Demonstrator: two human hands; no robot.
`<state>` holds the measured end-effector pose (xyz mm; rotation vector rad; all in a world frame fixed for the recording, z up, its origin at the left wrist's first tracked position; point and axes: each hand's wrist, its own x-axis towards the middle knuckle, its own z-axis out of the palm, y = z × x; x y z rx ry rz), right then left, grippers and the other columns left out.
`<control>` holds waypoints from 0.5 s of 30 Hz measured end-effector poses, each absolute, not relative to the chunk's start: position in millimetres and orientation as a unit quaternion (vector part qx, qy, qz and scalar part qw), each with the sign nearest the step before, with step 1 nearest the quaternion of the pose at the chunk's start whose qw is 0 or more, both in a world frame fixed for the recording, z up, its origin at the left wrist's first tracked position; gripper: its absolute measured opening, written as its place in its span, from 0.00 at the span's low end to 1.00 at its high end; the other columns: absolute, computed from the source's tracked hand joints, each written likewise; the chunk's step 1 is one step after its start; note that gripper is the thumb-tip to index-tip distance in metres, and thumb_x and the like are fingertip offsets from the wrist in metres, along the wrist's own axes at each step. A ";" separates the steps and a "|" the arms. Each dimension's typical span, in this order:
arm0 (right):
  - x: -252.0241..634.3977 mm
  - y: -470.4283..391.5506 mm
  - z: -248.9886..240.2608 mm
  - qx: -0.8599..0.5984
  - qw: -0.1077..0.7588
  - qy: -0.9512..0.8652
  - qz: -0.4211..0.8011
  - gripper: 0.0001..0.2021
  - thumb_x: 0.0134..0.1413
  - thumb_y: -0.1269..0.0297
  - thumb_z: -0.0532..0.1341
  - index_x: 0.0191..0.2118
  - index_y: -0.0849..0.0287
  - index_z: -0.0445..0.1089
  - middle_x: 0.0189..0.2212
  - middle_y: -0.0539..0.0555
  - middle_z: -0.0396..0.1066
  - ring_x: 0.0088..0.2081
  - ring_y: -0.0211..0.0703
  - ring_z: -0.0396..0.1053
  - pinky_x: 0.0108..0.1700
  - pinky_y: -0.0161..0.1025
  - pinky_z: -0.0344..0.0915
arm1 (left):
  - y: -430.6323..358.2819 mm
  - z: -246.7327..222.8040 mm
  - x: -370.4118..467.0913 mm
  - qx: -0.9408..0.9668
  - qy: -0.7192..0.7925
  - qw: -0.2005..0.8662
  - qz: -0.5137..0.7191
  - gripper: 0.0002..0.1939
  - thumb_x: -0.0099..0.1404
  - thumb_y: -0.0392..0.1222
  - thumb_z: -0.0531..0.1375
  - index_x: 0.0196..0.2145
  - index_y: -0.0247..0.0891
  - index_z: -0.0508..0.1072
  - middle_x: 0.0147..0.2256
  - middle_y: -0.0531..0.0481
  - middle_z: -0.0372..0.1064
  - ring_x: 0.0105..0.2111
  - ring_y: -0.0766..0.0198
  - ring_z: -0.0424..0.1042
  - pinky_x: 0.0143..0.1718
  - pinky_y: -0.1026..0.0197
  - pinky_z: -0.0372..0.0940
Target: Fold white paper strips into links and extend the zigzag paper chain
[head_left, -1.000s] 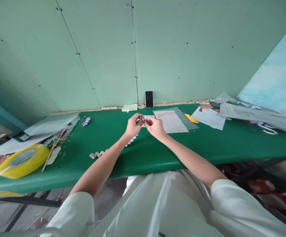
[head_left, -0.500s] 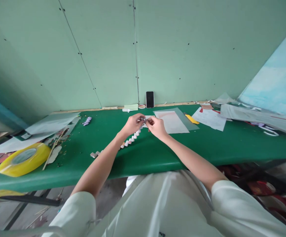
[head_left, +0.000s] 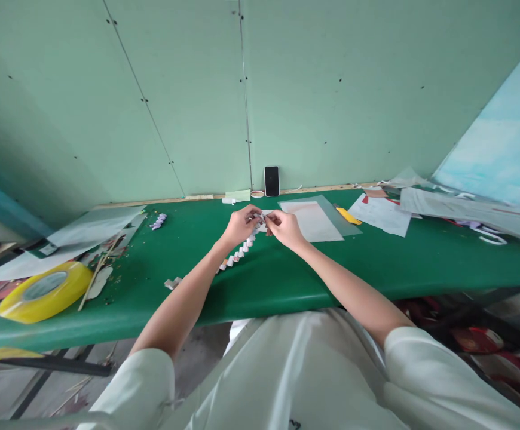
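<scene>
A zigzag chain of folded paper [head_left: 236,257], mostly white with some brownish links, runs down and left from my fingers over the green table [head_left: 278,280]. Part of it passes out of sight behind my left forearm, and its tail shows again on the other side. My left hand [head_left: 243,224] is closed, pinching the chain near its upper end. Right beside it, my right hand [head_left: 284,227] pinches the same end with thumb and forefinger. The fingertips of both hands nearly meet and hide the link between them.
A phone [head_left: 271,181] leans against the wall. White sheets [head_left: 316,221] and a yellow cutter [head_left: 348,216] lie to the right. At left are a yellow tape roll [head_left: 45,291], thin sticks [head_left: 98,272] and small purple folded pieces [head_left: 158,221]. More papers [head_left: 470,209] are piled far right.
My fingers have shifted slightly at the chain's upper end, the right fingertips turning a little. The chain stays held in both hands, and the whole view has moved slightly.
</scene>
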<state>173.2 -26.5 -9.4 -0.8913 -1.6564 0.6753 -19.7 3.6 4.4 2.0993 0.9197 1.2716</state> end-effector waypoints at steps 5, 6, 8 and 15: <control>173.0 -25.3 -12.0 -0.373 0.536 -0.703 0.282 0.17 0.64 0.47 0.65 0.33 0.56 0.73 0.20 0.53 0.75 0.23 0.49 0.77 0.28 0.42 0.74 | 1.4 7.5 -20.6 0.786 0.346 0.234 0.455 0.08 0.67 0.38 0.61 0.44 0.38 0.75 0.39 0.45 0.78 0.39 0.58 0.78 0.44 0.55 0.74; 172.7 -25.2 -12.5 -0.373 0.535 -0.704 0.280 0.17 0.64 0.47 0.64 0.33 0.56 0.73 0.20 0.52 0.75 0.23 0.49 0.77 0.28 0.42 0.74 | 0.5 8.4 -20.9 0.790 0.348 0.226 0.451 0.08 0.67 0.37 0.61 0.44 0.38 0.75 0.39 0.45 0.78 0.39 0.58 0.78 0.43 0.56 0.74; 172.5 -25.0 -12.9 -0.372 0.531 -0.710 0.275 0.15 0.65 0.49 0.64 0.34 0.56 0.73 0.20 0.52 0.75 0.23 0.49 0.77 0.28 0.42 0.74 | -1.9 10.6 -21.4 0.801 0.354 0.206 0.437 0.08 0.67 0.37 0.60 0.44 0.38 0.75 0.39 0.45 0.78 0.39 0.58 0.78 0.42 0.56 0.73; 175.2 -21.6 -13.1 -0.375 0.501 -0.740 0.246 0.14 0.67 0.51 0.62 0.36 0.56 0.74 0.20 0.51 0.75 0.24 0.49 0.78 0.33 0.44 0.76 | -7.9 15.2 -21.7 0.822 0.360 0.183 0.402 0.09 0.68 0.35 0.59 0.45 0.40 0.73 0.40 0.46 0.79 0.39 0.59 0.78 0.42 0.58 0.72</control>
